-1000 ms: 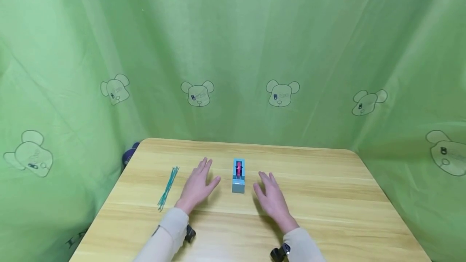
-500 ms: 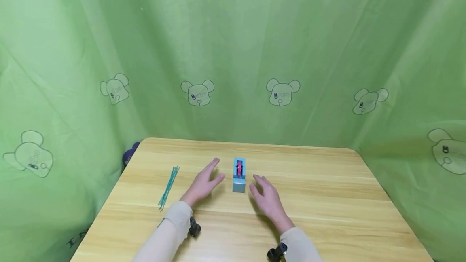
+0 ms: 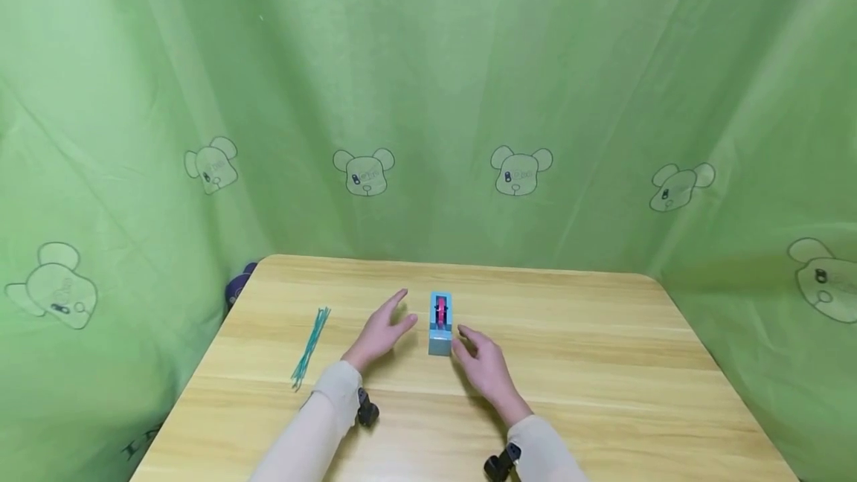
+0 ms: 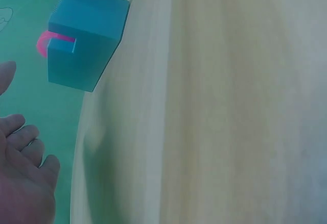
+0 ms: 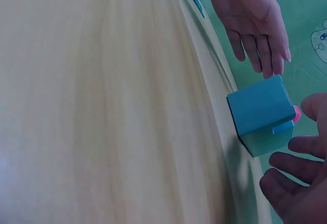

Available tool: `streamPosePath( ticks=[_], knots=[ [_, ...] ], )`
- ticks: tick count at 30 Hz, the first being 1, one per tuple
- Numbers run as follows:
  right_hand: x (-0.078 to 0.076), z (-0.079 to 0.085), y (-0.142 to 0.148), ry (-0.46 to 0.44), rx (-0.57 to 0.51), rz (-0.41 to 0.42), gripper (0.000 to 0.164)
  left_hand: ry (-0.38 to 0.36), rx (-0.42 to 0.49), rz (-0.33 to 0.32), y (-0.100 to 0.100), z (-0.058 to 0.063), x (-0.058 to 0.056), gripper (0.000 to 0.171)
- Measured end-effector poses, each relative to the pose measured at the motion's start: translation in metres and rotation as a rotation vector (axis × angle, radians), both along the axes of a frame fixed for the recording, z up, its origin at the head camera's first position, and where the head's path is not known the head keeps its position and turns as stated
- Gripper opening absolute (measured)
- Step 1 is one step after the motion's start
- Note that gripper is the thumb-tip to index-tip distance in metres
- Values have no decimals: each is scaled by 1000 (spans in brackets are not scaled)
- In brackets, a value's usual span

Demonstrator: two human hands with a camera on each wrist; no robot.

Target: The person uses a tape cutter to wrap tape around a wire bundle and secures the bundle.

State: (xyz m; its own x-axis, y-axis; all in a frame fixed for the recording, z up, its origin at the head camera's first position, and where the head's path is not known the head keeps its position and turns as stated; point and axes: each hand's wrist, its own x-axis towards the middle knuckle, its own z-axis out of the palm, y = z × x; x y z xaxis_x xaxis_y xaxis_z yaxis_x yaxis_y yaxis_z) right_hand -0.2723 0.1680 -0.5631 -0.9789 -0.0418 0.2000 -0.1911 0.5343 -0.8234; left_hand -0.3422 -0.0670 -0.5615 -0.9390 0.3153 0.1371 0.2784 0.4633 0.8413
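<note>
A blue tape dispenser with a pink tape core stands on the wooden table, between my two hands. To its left, my left hand is held with fingers extended and the thumb apart, a small gap from the dispenser. My right hand is close on the other side, its fingers slightly bent and its fingertips near the dispenser's right wall; whether they touch it I cannot tell. In the right wrist view, the blue dispenser sits between both hands. Neither hand holds anything.
A loose bundle of thin teal strips lies on the table, left of my left hand. A green curtain printed with bear faces hangs behind the table and at both sides.
My left hand has moved right, toward the dispenser. My right hand has moved left and come nearer to its other side. The dispenser and the teal strips stay in place.
</note>
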Motion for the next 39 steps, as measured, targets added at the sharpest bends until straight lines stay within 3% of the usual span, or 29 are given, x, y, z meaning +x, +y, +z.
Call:
streamPosePath(
  ticks=[6, 12, 17, 23, 28, 39],
  knots=[
    [-2, 1, -4, 17, -18, -30, 35, -32, 20, -16, 5, -4, -4, 68],
    [-7, -2, -6, -63, -115, -65, 28, -92, 105, -33, 11, -9, -10, 66],
    [-10, -5, -7, -138, -214, -76, 29, -145, 163, -47, 14, -12, -14, 68],
    [-13, -7, -9, -198, -270, -91, 31, -139, 164, -67, 19, -15, -18, 65],
    [-14, -5, -11, -269, -330, -89, 32, -168, 220, -82, 24, -17, -20, 67],
    [-21, -3, -15, -316, -408, -52, 35, -218, 350, -104, 36, -13, -29, 64]
  ],
)
